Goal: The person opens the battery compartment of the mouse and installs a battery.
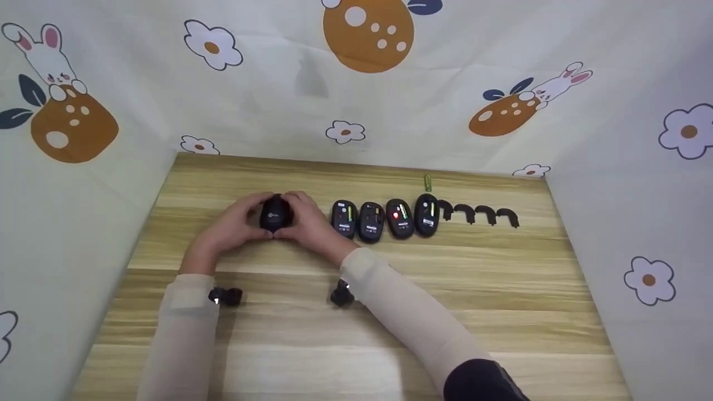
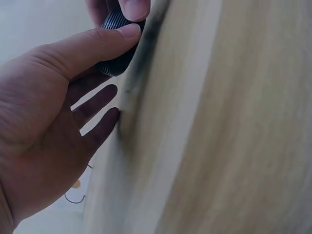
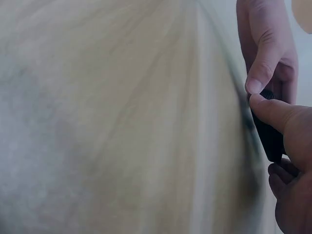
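Both hands hold one black computer mouse [image 1: 276, 214] at the left of the table, its top with a small pale logo facing up. My left hand [image 1: 237, 223] grips its left side and my right hand [image 1: 305, 221] its right side, with the thumbs meeting at the near end. In the left wrist view the thumb of the left hand [image 2: 53, 102] presses the ribbed side of the mouse [image 2: 114, 66], while the lower fingers stand free. The right wrist view has the right hand [image 3: 297, 141] pinching the mouse [image 3: 268, 134] close over the table.
Right of the hands, several black mice [image 1: 371, 223] lie belly up in a row, batteries showing; one mouse [image 1: 400, 219] glows red. Several curved black covers [image 1: 485, 214] lie farther right. A green battery [image 1: 428, 182] lies behind the row. Patterned cloth walls [image 1: 267, 106] enclose the table [image 1: 289, 328].
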{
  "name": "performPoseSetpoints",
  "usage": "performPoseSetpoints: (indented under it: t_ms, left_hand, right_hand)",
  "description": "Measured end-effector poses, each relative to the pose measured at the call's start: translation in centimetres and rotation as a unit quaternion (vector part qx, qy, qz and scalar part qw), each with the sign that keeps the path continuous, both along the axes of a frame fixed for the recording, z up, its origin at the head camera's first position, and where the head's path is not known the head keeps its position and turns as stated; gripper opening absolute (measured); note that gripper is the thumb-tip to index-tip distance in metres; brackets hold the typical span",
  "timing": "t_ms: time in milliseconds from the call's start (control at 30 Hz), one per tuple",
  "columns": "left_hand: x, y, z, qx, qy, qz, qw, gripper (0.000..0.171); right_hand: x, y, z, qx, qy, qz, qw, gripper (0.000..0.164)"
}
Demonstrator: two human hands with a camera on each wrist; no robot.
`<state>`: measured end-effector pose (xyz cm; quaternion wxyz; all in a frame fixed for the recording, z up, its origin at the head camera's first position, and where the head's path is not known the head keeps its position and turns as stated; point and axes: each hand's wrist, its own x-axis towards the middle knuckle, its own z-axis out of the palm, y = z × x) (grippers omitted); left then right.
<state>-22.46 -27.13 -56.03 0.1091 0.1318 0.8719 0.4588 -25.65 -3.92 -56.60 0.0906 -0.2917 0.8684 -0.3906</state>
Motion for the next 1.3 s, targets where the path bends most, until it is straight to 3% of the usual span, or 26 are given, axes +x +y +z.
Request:
performPoseSetpoints:
  t_ms: [233, 467, 767, 1100, 1300]
  left_hand:
    - [0.6, 0.7, 1.5, 0.004, 0.002, 0.018, 0.9998, 0.092]
    - [1.1, 2.1, 2.5, 0.014, 0.02, 0.011, 0.9996, 0.093]
    - [1.3, 4.9, 2.4, 0.021, 0.072, -0.006, 0.9972, 0.094]
    - [2.2, 8.2, 2.0, 0.0, 0.121, -0.015, 0.9926, 0.089]
    - [2.4, 10.4, 2.0, 0.018, 0.159, -0.035, 0.9865, 0.087]
  right_hand:
    - [0.3, 1.2, 1.5, -0.039, -0.001, 0.006, 0.999, 0.091]
    - [0.9, 3.4, 2.5, -0.057, 0.003, 0.013, 0.998, 0.09]
    - [1.3, 6.8, 2.6, -0.074, 0.02, 0.027, 0.997, 0.088]
    - [2.1, 10.9, 2.7, -0.055, 0.065, 0.04, 0.996, 0.089]
    - [2.7, 13.6, 2.7, -0.083, 0.063, 0.043, 0.994, 0.087]
